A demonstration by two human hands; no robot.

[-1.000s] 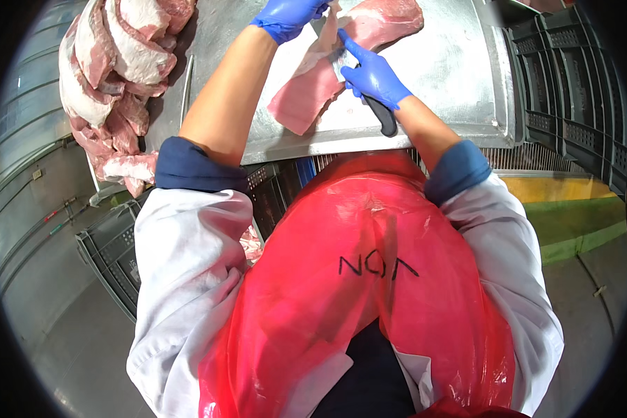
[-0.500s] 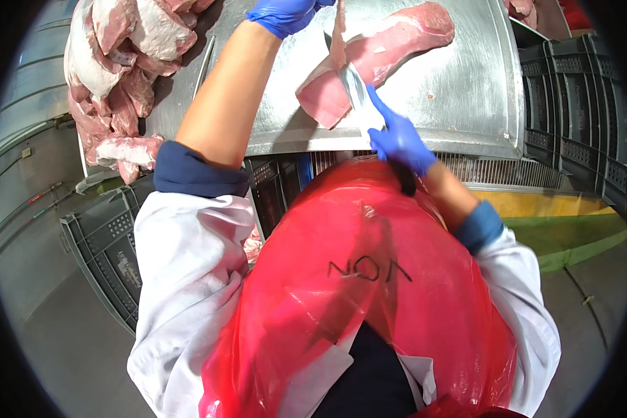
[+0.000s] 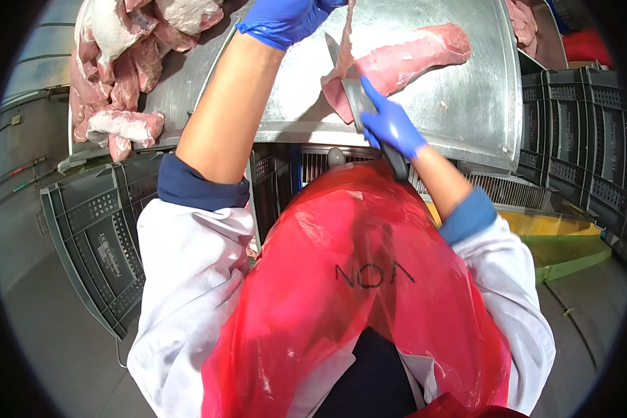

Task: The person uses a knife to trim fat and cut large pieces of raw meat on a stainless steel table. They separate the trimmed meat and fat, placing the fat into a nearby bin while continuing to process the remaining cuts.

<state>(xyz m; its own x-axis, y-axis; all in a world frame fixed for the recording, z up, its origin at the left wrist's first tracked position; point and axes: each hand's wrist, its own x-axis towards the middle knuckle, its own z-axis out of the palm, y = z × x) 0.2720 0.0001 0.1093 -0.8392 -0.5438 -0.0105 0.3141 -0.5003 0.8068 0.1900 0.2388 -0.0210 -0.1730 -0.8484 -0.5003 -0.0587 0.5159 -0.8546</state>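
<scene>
My left hand [image 3: 285, 19], in a blue glove, is at the top edge of the view, closed on the upper end of a thin strip of meat trim [image 3: 348, 35]. The strip hangs taut down to the near left end of a long pink meat loin [image 3: 418, 59], which lies slantwise on the metal table. Gripped in my blue-gloved right hand [image 3: 393, 127] is a knife [image 3: 354, 101] with a black handle, forefinger stretched along it. Its blade crosses the loin's near end beneath the strip, and the tip shows beyond. Part of my left fingers is cut off by the frame.
Several meat pieces [image 3: 122, 76] are heaped at the table's left. The metal table [image 3: 481, 104] has a raised rim at right. Dark plastic crates stand at the lower left [image 3: 94, 244] and right [image 3: 571, 118]. A tray of meat [image 3: 526, 28] sits at the far right.
The knife has moved toward the loin's near left end, and more of the strip is lifted from it. My right hand has shifted slightly left; the whole view has also shifted.
</scene>
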